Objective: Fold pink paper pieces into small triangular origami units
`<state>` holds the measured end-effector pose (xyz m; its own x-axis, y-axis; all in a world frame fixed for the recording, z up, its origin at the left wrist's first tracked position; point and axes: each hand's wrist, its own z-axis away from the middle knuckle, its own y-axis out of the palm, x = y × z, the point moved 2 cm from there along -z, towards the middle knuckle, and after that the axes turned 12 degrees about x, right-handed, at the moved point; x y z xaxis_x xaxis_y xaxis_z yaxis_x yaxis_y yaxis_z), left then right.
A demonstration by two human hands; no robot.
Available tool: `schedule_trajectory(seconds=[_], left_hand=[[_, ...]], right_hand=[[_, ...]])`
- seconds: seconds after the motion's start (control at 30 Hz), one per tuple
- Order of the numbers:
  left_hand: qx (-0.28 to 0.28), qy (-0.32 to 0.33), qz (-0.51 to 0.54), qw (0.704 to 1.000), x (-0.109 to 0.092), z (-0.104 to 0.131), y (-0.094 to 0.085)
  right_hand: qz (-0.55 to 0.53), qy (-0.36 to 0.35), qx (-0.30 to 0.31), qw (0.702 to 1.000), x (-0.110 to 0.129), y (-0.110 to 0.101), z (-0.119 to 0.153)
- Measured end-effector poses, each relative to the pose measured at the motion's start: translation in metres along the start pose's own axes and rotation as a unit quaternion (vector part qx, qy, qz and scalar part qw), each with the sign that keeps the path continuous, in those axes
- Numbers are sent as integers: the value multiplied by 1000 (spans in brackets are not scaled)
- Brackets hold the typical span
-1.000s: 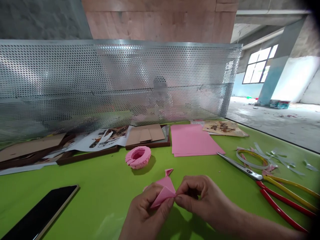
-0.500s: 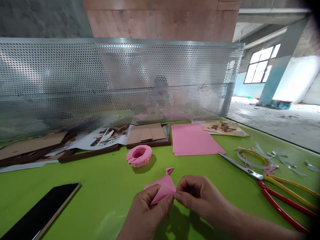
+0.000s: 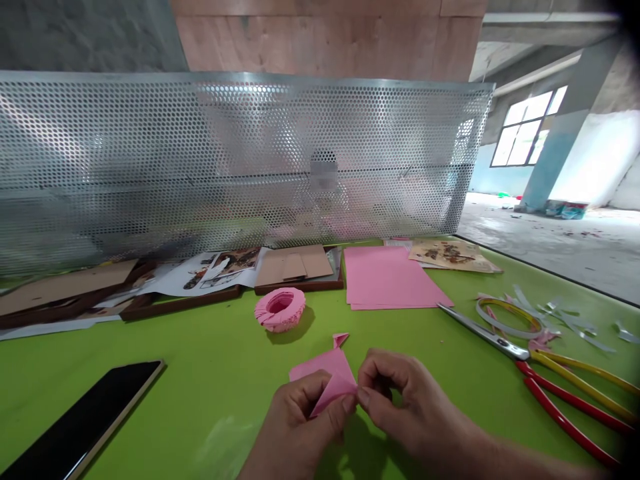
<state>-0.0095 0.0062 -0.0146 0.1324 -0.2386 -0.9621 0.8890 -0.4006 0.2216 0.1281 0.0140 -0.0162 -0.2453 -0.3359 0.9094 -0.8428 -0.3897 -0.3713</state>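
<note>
My left hand point(image 3: 313, 423) grips a folded piece of pink paper point(image 3: 327, 370) between thumb and fingers, just above the green table. At the paper's right corner, my right hand point(image 3: 400, 400) pinches the edge with thumb and index finger. The two hands nearly touch there. A small pointed pink fold point(image 3: 341, 339) shows just beyond the paper's far edge; whether it is joined to the paper I cannot tell. Farther back sits a ring of pleated pink paper point(image 3: 280, 310). The paper's underside is hidden by my fingers.
Pink sheets point(image 3: 395, 277) lie at the back. On the right are scissors point(image 3: 515, 348) with red and yellow handles, a tape roll point(image 3: 507, 318) and scraps. A phone point(image 3: 90, 420) lies at left. Brown frames point(image 3: 180, 305) and a perforated metal panel point(image 3: 225, 160) line the back.
Both hands and the folded paper have shifted slightly to the right in view. The left hand still grips the paper and the right still pinches its corner.
</note>
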Motion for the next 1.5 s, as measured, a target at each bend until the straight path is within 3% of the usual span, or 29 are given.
schedule_trajectory(seconds=[0.13,0.23,0.3,0.47,0.6,0.7,0.8,0.9,1.0,1.23,1.37,1.5], left_hand=[[18,9,13,1000,3,-4,0],[-55,15,24,998,3,-2,-6],[-75,-1,-4,997,2,-1,-11],[-5,-22,-60,998,-6,-2,-11],[10,-44,-74,996,-8,-3,-10],[-23,-41,-60,997,-5,-3,-12],[-44,-14,-48,998,-3,-3,-14],[-23,11,-39,999,0,-4,-14],[-6,19,-14,1000,4,-6,-13],[8,21,-38,999,9,-6,-11],[27,21,-31,999,8,-4,-9],[11,26,-35,999,5,-1,-6]], right_hand=[[-62,21,2,998,-1,-6,-2],[-103,49,3,993,-2,-14,-5],[-108,70,7,992,-3,-18,-6],[-120,70,39,990,-7,-20,-7],[-108,60,48,991,-10,-20,-7],[-27,-6,-22,999,-6,-22,-4],[132,-158,-106,973,5,-23,3],[270,-258,-64,925,10,-15,9],[367,-267,-37,890,10,-6,10],[457,-286,-109,835,15,-1,6],[453,-281,-87,842,14,-3,7],[426,-277,-66,859,10,-4,9]])
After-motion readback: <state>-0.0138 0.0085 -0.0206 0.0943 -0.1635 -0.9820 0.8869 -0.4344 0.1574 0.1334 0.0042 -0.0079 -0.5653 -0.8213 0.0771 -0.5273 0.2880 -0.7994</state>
